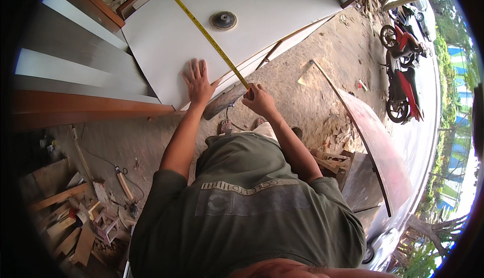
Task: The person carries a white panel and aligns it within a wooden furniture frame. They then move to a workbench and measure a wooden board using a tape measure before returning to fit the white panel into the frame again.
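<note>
A yellow tape measure (207, 35) is drawn out across a white panel (156, 36), from its far edge to its near edge. My right hand (260, 100) is closed round the tape's case just off the near edge; the fingers hide most of the case. My left hand (200, 82) lies flat on the panel near its front left part, fingers spread, holding nothing. Beyond both hands, right of the tape, a dark round sanding disc (223, 20) rests on the panel.
Brown-framed boards (80, 107) stand at the left. Wood scraps (75, 227) and a cable lie on the floor at lower left. A long thin strip (353, 121) leans along a pale sheet (380, 144) at the right. Motorcycles (403, 76) stand farther right.
</note>
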`<action>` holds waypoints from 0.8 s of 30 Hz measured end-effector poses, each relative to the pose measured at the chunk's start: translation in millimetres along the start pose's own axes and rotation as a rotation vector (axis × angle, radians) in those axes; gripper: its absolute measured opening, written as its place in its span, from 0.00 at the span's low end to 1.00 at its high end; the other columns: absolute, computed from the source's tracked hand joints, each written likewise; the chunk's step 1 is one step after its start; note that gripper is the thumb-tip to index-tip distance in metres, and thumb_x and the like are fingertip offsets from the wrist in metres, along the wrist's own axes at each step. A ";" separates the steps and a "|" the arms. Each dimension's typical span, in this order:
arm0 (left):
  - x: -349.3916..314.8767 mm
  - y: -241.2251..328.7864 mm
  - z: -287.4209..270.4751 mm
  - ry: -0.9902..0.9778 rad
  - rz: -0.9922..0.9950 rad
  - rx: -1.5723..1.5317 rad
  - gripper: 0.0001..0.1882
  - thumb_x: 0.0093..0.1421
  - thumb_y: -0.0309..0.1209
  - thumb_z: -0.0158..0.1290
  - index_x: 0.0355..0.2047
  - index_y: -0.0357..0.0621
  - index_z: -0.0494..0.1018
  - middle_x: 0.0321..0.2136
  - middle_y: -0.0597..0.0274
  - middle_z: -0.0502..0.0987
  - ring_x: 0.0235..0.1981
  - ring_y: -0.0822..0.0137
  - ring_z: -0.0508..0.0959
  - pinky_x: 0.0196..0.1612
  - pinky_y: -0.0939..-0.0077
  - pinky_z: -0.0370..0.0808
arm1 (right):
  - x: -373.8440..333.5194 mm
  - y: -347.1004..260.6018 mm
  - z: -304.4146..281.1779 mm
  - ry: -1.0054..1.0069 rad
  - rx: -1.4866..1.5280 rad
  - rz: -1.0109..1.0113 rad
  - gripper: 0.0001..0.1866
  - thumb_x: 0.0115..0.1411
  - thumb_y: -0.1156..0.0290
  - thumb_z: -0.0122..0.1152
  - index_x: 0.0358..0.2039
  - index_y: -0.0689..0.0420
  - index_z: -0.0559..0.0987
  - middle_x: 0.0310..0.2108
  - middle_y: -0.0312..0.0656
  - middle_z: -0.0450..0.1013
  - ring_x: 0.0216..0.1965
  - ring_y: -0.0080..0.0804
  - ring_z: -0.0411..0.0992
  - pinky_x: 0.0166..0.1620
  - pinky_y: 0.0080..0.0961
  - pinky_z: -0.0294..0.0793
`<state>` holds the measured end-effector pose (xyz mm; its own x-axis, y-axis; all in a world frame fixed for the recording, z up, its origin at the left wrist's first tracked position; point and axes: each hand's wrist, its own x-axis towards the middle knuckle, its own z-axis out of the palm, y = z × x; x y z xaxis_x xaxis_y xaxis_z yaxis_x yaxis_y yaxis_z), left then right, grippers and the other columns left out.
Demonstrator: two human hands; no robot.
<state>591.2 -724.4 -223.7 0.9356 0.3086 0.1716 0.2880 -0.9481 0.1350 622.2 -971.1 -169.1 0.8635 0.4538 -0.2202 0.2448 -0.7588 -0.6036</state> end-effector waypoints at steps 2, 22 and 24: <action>-0.6 1.0 1.2 0.031 0.012 0.014 0.52 0.57 0.66 0.53 0.70 0.44 0.54 0.71 0.49 0.52 0.73 0.49 0.48 0.68 0.31 0.47 | 0.8 1.2 -0.8 -0.041 0.034 0.027 0.22 0.50 0.59 0.67 0.42 0.56 0.75 0.36 0.47 0.74 0.40 0.49 0.76 0.43 0.43 0.75; -67.9 147.5 -92.7 -0.630 0.131 -1.671 0.39 0.73 0.58 0.32 0.60 0.29 0.63 0.51 0.39 0.75 0.50 0.49 0.78 0.59 0.57 0.72 | -211.1 35.3 -12.0 0.253 0.698 -0.063 0.28 0.43 0.70 0.66 0.48 0.61 0.74 0.37 0.45 0.74 0.40 0.41 0.74 0.44 0.34 0.73; -96.8 190.9 -113.7 -0.649 0.169 -1.615 0.30 0.74 0.51 0.39 0.54 0.32 0.67 0.36 0.48 0.79 0.39 0.56 0.81 0.51 0.63 0.76 | -242.9 43.8 -8.8 0.271 0.774 -0.044 0.32 0.45 0.67 0.69 0.53 0.59 0.73 0.43 0.46 0.74 0.44 0.41 0.73 0.48 0.33 0.71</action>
<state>532.3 -926.6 -103.6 0.9705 -0.2370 -0.0446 0.0896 0.1828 0.9791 427.1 -1118.7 -135.3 0.9612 0.2712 -0.0512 -0.0071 -0.1611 -0.9869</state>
